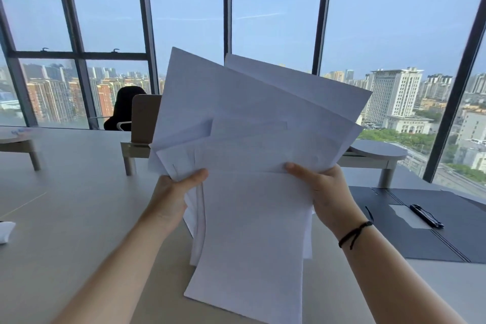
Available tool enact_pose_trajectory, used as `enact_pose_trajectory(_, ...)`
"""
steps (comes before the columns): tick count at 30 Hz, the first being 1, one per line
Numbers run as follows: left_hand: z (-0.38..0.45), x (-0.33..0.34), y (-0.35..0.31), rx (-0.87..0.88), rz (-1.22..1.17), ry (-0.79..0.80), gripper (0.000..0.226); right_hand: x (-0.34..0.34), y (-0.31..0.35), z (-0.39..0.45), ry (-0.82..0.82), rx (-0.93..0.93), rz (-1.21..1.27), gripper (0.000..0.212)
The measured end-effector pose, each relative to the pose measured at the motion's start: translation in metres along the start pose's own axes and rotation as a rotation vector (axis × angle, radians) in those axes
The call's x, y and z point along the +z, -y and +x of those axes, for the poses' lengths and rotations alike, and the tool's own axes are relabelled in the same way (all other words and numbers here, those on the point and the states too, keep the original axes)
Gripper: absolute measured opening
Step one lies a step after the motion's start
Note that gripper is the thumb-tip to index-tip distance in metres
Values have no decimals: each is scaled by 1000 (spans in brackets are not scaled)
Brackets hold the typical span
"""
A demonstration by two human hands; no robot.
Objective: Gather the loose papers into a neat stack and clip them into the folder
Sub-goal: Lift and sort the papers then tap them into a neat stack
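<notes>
Papers (252,144), fanned and crooked, are up off the table (65,205) in the head view, held at chest height between both hands. The left hand (173,192) pinches the left edge, thumb on the front; the right hand (328,192) grips the right edge the same way. Sheets splay out at different angles, long edges running roughly up and down, lower ends close above the table. The folder (434,234) lies open and flat, just to the right, nearer the right hand, its black clip (426,216) in plain sight. Squaring the sheets looks like the next job.
</notes>
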State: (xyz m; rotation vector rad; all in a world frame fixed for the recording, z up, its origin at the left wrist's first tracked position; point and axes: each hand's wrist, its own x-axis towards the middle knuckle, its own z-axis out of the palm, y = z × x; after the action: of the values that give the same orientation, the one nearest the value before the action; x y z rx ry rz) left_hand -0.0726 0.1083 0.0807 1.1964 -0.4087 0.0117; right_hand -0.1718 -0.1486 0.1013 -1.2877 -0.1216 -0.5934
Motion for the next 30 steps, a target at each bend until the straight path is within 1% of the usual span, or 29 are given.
enact_pose_trajectory(1, 2, -3, 4, -11, 14, -39, 13, 1, 0, 0, -3, 7, -1, 31)
enact_pose_trajectory(2, 2, -3, 5, -8, 63, -66, 13, 2, -1, 0, -6, 9, -9, 29)
enact_pose_trajectory(4, 5, -4, 7, -7, 207, -105, 42, 4, -3, 2, -33, -6, -49, 26)
enact_pose_trajectory(6, 2, -1, 14, -22, 254, -123, 45, 3, -10, 4, -98, -17, -103, 20)
enact_pose_trajectory(7, -4, -1, 20, -16, 319, -76, 46, 1, -17, 4, -138, -12, -128, 16)
enact_pose_trajectory(8, -11, -2, 31, -3, 388, 3, 39, -3, -27, 3, -177, 2, -149, 13)
enact_pose_trajectory(9, -21, -4, 46, -29, 428, 101, 37, -8, -41, 1, -217, 29, -172, 11)
enact_pose_trajectory(10, -32, -6, 61, -75, 439, 194, 53, -13, -56, -2, -253, 64, -192, 9)
enact_pose_trajectory(11, -39, -10, 78, -120, 453, 237, 66, -19, -72, -6, -284, 99, -213, 7)
enact_pose_trajectory(12, -47, -10, 91, -141, 494, 239, 74, -25, -88, -11, -304, 134, -240, 6)
enact_pose_trajectory(15, -46, -7, 110, -147, 726, 150, 104, -38, -126, -24, -317, 224, -320, 9)
enact_pose_trajectory(17, -41, -9, 118, -181, 886, 122, 121, -43, -137, -26, -305, 251, -370, 11)
enact_pose_trajectory(20, -36, -9, 125, -192, 1050, 101, 136, -52, -139, -19, -280, 276, -443, 13)
enact_pose_trajectory(22, -33, -9, 129, -222, 1112, 83, 148, -56, -140, -13, -271, 295, -428, 16)
enact_pose_trajectory(24, -30, -8, 129, -249, 1185, 46, 157, -58, -141, -12, -277, 303, -380, 12)
enact_pose_trajectory(26, -29, -6, 126, -234, 1239, -13, 154, -57, -140, -12, -275, 303, -338, 10)
enact_pose_trajectory(27, -29, -5, 126, -203, 1265, -31, 147, -57, -140, -11, -272, 298, -329, 10)
enact_pose_trajectory(29, -28, -5, 126, -120, 1329, -27, 120, -57, -141, -10, -280, 291, -324, 10)
enact_pose_trajectory(30, -27, -5, 127, -97, 1351, 0, 104, -57, -141, -10, -285, 288, -325, 10)
